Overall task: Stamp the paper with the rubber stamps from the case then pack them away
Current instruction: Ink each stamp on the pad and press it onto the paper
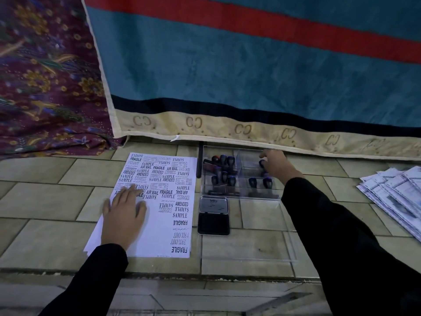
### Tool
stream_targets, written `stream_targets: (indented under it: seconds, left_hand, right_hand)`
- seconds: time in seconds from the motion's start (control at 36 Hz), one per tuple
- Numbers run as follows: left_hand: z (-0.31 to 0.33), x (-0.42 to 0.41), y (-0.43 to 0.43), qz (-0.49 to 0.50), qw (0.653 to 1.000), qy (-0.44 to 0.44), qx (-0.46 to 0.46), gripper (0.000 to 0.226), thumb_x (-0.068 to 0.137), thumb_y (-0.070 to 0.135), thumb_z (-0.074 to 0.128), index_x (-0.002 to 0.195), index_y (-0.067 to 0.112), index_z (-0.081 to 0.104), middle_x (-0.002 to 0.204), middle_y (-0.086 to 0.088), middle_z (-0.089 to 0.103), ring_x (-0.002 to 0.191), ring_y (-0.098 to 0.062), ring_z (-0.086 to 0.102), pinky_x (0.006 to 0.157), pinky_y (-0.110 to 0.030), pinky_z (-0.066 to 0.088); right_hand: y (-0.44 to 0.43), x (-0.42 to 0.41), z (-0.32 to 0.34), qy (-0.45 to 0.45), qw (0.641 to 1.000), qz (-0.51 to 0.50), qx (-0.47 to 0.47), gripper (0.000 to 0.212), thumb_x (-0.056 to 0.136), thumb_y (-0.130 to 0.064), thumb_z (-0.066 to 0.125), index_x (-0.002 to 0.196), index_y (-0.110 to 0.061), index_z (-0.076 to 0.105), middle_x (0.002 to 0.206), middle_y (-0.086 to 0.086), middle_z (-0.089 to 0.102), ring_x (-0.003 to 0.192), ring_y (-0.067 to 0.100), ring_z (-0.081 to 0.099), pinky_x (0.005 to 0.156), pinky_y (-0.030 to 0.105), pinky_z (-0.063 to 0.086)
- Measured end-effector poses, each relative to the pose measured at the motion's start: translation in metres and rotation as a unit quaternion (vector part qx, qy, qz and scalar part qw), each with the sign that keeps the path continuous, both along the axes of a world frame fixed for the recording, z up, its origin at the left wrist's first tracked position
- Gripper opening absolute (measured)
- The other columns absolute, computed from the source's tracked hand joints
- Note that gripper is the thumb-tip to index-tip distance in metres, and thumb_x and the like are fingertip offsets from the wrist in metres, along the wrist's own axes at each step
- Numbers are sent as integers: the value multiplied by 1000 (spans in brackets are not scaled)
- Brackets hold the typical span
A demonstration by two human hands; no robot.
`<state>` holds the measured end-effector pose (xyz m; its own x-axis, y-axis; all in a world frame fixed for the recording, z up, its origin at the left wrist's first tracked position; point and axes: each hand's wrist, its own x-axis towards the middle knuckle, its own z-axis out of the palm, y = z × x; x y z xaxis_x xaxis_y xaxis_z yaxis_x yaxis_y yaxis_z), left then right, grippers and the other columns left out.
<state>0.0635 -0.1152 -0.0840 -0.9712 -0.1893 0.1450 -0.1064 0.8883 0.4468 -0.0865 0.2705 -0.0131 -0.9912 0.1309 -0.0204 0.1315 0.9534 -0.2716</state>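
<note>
A white paper (168,226) covered with many black stamp prints lies on the tiled floor. My left hand (124,216) rests flat on its left side, fingers spread. To its right stands a clear plastic case (241,195) with several dark-handled rubber stamps (224,171) in its compartments. My right hand (276,164) reaches into the case's far right compartment and closes around a stamp (262,164) there. An open black ink pad (213,215) sits in front of the case. The case's clear lid (268,247) lies flat toward me.
A teal blanket (250,76) with a red stripe hangs just behind the case. Patterned purple cloth (45,87) lies at the back left. A fanned stack of printed papers (396,195) sits on the tiles at the right.
</note>
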Motion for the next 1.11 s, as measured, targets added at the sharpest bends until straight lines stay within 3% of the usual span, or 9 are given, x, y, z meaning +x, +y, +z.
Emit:
stream_targets:
  seconds: [0.14,0.28,0.36,0.58,0.72,0.83,0.92,0.97,1.11]
  left_hand:
    - [-3,-2,-2,-3,1000,0,-2,35,96,25,44,131,21,49,152,1,38,144,-18,25,118,-47,9]
    - [-5,-2,-4,-2,1000,3,3,34,95,25,46,129,23,49,151,2,39,144,-18,26,117,-47,9]
    - [-3,-3,-6,0,1000,4,24,34,94,24,50,128,24,51,150,5,40,143,-16,28,118,-44,8]
    - [8,-11,-13,-13,998,-29,49,35,91,24,57,127,23,55,147,2,44,136,-22,36,117,-47,15]
    - [17,-19,-9,13,998,-67,15,34,89,26,57,123,24,58,144,0,45,134,-25,36,114,-52,14]
    - [16,-20,4,26,999,-35,-7,29,88,24,60,117,24,61,146,-2,43,137,-23,30,115,-54,6]
    - [18,-19,18,-28,1000,8,1,28,88,26,61,116,23,63,144,-2,47,137,-25,34,115,-53,12]
    - [19,-16,30,-104,994,31,14,29,89,32,61,116,22,63,141,-1,51,134,-23,39,115,-51,20]
    - [13,0,59,-245,969,15,37,54,81,71,44,123,39,52,139,20,45,137,-6,29,118,-41,14]
  right_hand:
    - [-5,-5,-6,-29,999,13,43,26,93,-9,44,115,-14,57,120,14,55,104,31,57,75,29,38]
    - [-6,-9,-4,-30,995,40,92,26,90,-3,47,113,-5,58,121,17,52,105,32,57,83,34,46]
    - [-1,-8,-3,-2,994,48,95,22,88,2,48,106,-1,59,121,20,45,96,36,58,82,35,47]
    - [9,12,16,103,994,5,-31,20,83,-5,65,102,-2,66,115,19,56,99,33,58,83,31,46]
    - [-13,55,30,222,966,13,-133,20,81,-8,68,101,-6,65,99,13,66,86,24,64,80,30,53]
    - [-45,94,31,215,952,77,-202,27,81,-9,70,107,-10,64,95,2,61,74,9,61,74,19,54]
    - [-68,120,25,171,950,139,-222,28,80,-13,72,108,-13,66,97,0,61,73,3,62,74,7,52]
    - [-79,134,19,155,947,175,-221,27,79,-14,73,106,-12,68,97,3,62,73,7,63,74,6,51]
    - [-95,158,5,125,942,215,-227,26,79,-13,73,104,-8,69,100,9,64,82,16,66,80,23,56]
